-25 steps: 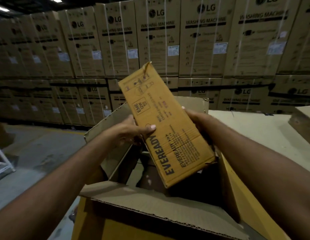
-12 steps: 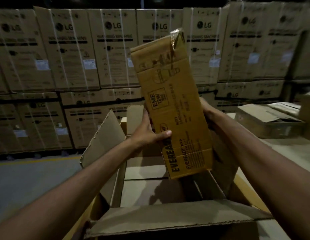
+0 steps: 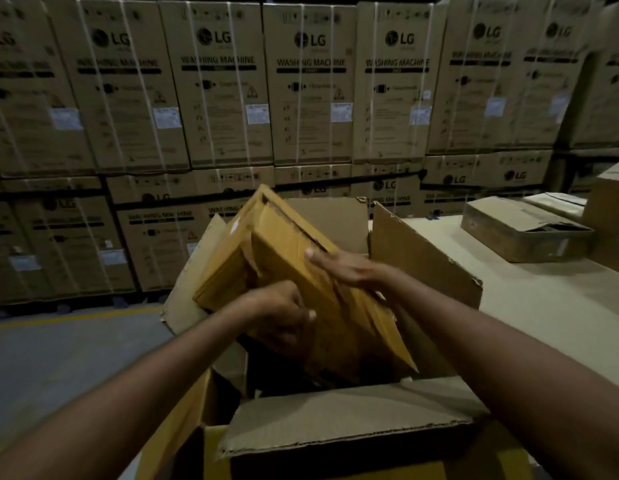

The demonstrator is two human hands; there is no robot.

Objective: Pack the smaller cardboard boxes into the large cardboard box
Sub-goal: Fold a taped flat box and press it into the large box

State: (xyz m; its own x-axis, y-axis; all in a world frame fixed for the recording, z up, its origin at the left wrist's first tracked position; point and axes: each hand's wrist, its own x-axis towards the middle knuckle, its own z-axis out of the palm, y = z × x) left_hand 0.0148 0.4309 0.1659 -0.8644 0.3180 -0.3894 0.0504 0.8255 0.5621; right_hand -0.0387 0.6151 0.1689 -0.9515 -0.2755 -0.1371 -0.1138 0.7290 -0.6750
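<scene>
The large cardboard box (image 3: 346, 431) stands open in front of me, its flaps up on the left, far and right sides. A smaller yellow-brown cardboard box (image 3: 283, 251) tilts over its opening, top end toward the far left, lower end down inside. My left hand (image 3: 280, 317) grips its near left side. My right hand (image 3: 349, 268) lies with fingers spread on its upper face. The inside of the large box is dark and what lies in it is hidden.
A pale work surface (image 3: 543, 306) runs along the right, with another small cardboard box (image 3: 522, 230) and more boxes (image 3: 605, 202) on it. Stacked washing machine cartons (image 3: 311, 84) form a wall behind. Grey floor (image 3: 69, 348) with a yellow line lies left.
The small box was upright with its printed face toward me; it has been tipped over and lowered into the large box's opening. My right hand moved from behind it onto its upper face.
</scene>
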